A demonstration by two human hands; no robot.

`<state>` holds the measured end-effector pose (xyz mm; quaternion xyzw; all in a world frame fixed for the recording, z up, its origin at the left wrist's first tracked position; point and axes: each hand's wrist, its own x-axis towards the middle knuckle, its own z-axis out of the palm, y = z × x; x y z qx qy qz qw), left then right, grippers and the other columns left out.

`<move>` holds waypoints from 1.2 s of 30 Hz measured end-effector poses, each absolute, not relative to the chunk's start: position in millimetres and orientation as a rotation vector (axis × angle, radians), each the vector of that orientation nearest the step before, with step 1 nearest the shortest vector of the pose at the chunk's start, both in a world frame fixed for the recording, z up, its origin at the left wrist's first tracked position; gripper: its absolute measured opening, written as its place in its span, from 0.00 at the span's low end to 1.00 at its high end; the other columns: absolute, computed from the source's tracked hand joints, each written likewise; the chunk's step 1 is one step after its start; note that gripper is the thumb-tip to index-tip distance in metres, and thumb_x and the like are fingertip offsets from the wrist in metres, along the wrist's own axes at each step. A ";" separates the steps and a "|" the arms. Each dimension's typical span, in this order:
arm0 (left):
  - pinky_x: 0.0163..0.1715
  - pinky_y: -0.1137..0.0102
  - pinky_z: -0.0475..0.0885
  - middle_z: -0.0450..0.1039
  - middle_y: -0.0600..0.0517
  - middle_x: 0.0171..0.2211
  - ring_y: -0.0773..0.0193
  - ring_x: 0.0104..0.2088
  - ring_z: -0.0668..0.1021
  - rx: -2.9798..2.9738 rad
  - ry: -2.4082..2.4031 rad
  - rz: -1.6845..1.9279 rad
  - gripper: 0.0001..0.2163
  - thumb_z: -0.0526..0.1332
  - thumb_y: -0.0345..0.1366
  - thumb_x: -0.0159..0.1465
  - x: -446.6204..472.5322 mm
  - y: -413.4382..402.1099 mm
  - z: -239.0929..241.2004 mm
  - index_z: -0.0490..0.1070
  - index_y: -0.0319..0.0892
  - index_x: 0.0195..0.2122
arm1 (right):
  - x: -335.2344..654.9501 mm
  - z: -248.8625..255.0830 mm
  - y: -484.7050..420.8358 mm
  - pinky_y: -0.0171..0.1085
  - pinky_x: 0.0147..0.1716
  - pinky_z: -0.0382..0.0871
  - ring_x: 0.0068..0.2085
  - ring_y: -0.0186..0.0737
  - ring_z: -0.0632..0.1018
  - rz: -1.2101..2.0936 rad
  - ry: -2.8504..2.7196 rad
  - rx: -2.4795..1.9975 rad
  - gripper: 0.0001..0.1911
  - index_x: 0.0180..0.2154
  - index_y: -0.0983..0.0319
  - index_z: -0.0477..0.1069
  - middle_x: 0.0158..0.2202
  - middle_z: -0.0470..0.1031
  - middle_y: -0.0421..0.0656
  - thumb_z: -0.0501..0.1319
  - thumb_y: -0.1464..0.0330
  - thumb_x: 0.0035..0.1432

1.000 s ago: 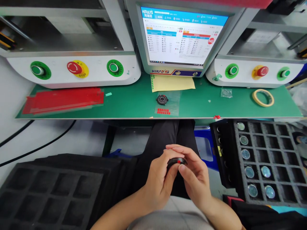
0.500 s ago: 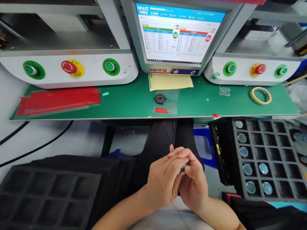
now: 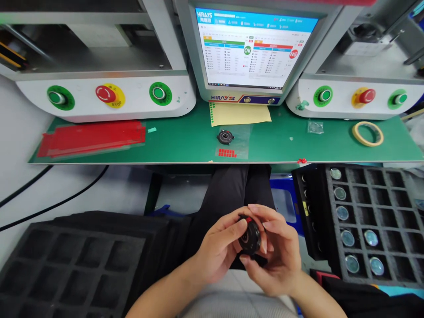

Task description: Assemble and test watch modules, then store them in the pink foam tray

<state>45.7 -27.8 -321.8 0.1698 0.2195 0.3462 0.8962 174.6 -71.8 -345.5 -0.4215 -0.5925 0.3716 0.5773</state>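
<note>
In front of my lap I hold a round black watch body (image 3: 251, 239), tilted, its back with a ringed centre and a small red patch at the upper edge facing me. My left hand (image 3: 220, 245) is closed on it, the thumb pressing across its upper left face. Curled around the other side, my right hand (image 3: 281, 251) has its thumb at the lower edge and fingers behind the far edge. A similar watch body (image 3: 225, 137) lies on a clear plastic sheet (image 3: 243, 143) on the green bench, above a group of small red stickers (image 3: 227, 153).
To the right, a black foam tray (image 3: 362, 221) holds several round glassy pieces. A stack of black foam trays (image 3: 84, 236) stands at left. On the bench (image 3: 180, 141) lie red sheets (image 3: 96, 137), yellow paper (image 3: 240, 115) and a tape roll (image 3: 367, 134). Behind are a monitor (image 3: 255, 51) and machine buttons (image 3: 159, 92).
My hands have parted from their overlapping clasp, and the watch body, mostly covered before, now shows its back between them. The view has shifted slightly.
</note>
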 end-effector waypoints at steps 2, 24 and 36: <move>0.32 0.70 0.71 0.71 0.51 0.23 0.63 0.27 0.77 0.305 0.456 0.700 0.11 0.61 0.42 0.65 46.8 -27.3 -321.4 0.73 0.37 0.36 | 176.6 -346.7 -69.1 0.57 0.52 0.71 0.56 0.53 0.73 0.849 -1.379 -0.962 0.39 0.58 0.52 0.61 0.54 0.72 0.49 0.65 0.80 0.45; 0.25 0.75 0.61 0.68 0.51 0.19 0.69 0.22 0.70 0.290 0.505 0.745 0.15 0.62 0.45 0.64 55.7 -34.8 -324.3 0.71 0.36 0.29 | 180.2 -358.3 -50.6 0.51 0.41 0.77 0.43 0.52 0.80 0.805 -1.328 -0.782 0.24 0.45 0.53 0.65 0.42 0.78 0.48 0.72 0.66 0.48; 0.28 0.72 0.65 0.70 0.50 0.18 0.64 0.24 0.72 0.173 0.440 0.745 0.11 0.62 0.40 0.62 56.2 -31.3 -313.2 0.76 0.36 0.29 | 183.3 -350.9 -46.3 0.47 0.39 0.76 0.41 0.48 0.79 0.826 -1.350 -0.742 0.22 0.44 0.54 0.67 0.42 0.78 0.47 0.73 0.68 0.48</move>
